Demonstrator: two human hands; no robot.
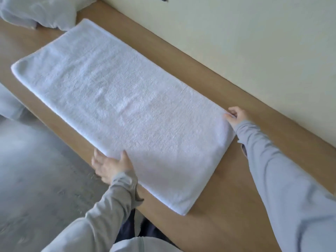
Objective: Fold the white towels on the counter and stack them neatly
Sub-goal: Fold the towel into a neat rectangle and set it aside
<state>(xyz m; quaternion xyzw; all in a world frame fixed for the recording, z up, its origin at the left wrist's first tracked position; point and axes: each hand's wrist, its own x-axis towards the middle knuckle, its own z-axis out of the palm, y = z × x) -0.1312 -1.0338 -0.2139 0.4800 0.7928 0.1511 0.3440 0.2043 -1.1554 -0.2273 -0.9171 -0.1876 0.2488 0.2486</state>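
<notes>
A long white towel lies flat on the wooden counter, folded lengthwise into a strip that runs from the far left to the near right. My left hand holds the towel's near long edge, thumb on top and fingers under the edge. At the far right corner, by the wall, my right hand pinches the fabric with curled fingers. Both arms are in grey sleeves.
A crumpled heap of white towels sits on the counter at the far left. A pale wall runs along the counter's back edge. Grey floor lies below the front edge. More white cloth shows at the left border.
</notes>
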